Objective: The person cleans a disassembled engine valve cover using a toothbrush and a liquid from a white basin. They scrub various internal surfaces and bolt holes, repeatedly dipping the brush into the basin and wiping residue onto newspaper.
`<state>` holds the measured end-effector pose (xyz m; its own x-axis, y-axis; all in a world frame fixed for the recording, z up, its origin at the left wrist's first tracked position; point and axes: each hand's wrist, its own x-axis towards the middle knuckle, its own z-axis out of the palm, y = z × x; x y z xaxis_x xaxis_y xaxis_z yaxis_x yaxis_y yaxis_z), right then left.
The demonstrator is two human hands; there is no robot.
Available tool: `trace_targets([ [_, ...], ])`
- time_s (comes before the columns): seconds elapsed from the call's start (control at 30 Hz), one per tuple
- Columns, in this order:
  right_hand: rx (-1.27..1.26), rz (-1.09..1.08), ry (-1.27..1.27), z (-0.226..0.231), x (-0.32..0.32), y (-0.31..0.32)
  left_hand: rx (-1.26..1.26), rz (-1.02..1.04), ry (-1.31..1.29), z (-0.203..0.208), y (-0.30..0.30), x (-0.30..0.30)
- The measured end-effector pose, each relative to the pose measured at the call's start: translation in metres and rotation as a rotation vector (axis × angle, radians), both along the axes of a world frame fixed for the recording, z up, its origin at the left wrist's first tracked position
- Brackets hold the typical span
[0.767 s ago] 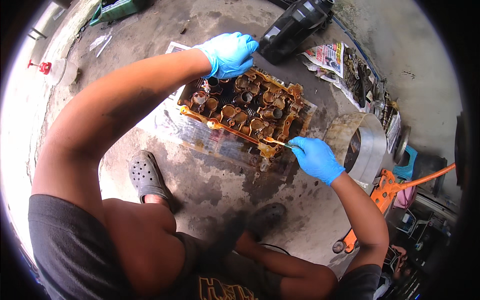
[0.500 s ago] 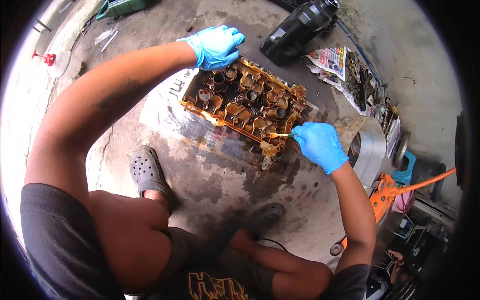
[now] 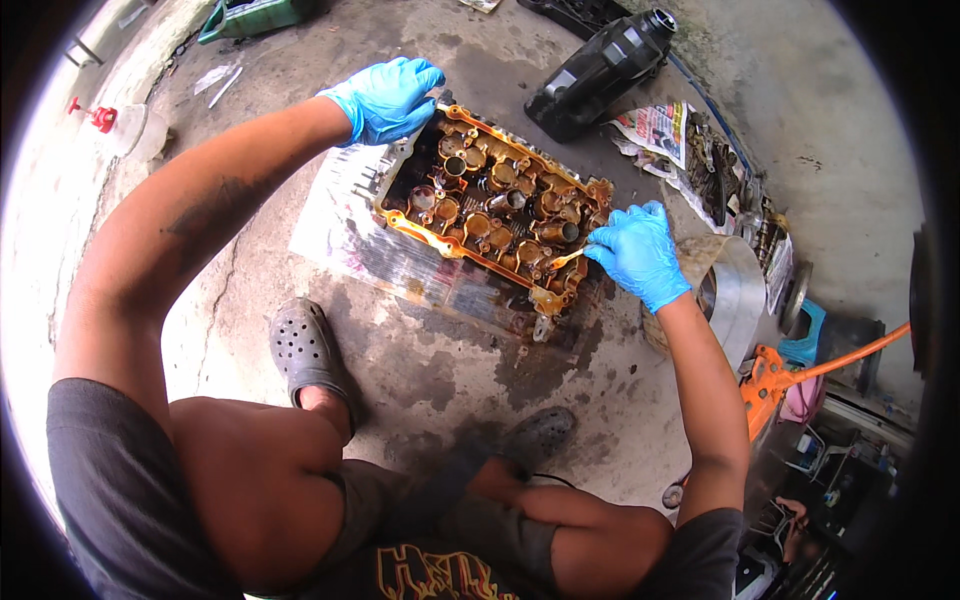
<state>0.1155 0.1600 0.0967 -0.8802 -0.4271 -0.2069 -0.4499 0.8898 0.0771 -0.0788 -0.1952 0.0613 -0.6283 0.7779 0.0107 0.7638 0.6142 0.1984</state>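
Observation:
An oily engine cylinder head (image 3: 415, 232), stained amber and brown with rows of round bores, lies on the ground on a printed sheet (image 3: 335, 215). At its far left corner, my gloved left hand (image 3: 388, 100) has its fingers curled closed against the edge; the fingertips are partly hidden. My gloved right hand (image 3: 640, 255) is closed on a small, thin brush (image 3: 566, 260). Its yellowish tip reaches in over the near right end of the cylinder head. The glove hides most of the brush's handle.
Beyond the cylinder head lies a black bottle-shaped container (image 3: 600, 75). Greasy metal parts (image 3: 715, 170) rest on newspaper at the right. Nearer are a curved metal piece (image 3: 735, 300) and an orange long-handled tool (image 3: 765, 390). A jug with a red top (image 3: 135, 130) stands far left.
My left hand has slid left along the cylinder head's far edge, uncovering more of that corner. My right hand has risen slightly with the brush, whose tip has shifted a little right and away from me.

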Motion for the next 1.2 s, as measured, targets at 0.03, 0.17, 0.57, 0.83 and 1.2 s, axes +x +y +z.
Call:
trace_targets([
  [0.03, 0.011, -0.031, 0.093, -0.001, -0.001, 0.0, 0.013, -0.002, 0.013, -0.001, 0.0, -0.001],
  [0.17, -0.128, 0.075, -0.101, -0.003, -0.002, 0.0, 0.039, -0.02, -0.035, -0.005, 0.006, -0.008],
  [0.57, -0.146, 0.053, 0.112, -0.018, 0.003, 0.001, 0.171, -0.134, -0.034, -0.021, 0.033, 0.01],
  [0.83, -0.147, 0.001, 0.12, -0.012, 0.003, 0.013, 0.279, -0.138, -0.015, -0.026, 0.066, 0.023],
  [1.2, -0.047, -0.164, 0.036, -0.011, 0.025, 0.021, 0.363, -0.094, 0.114, -0.036, 0.082, 0.046],
])
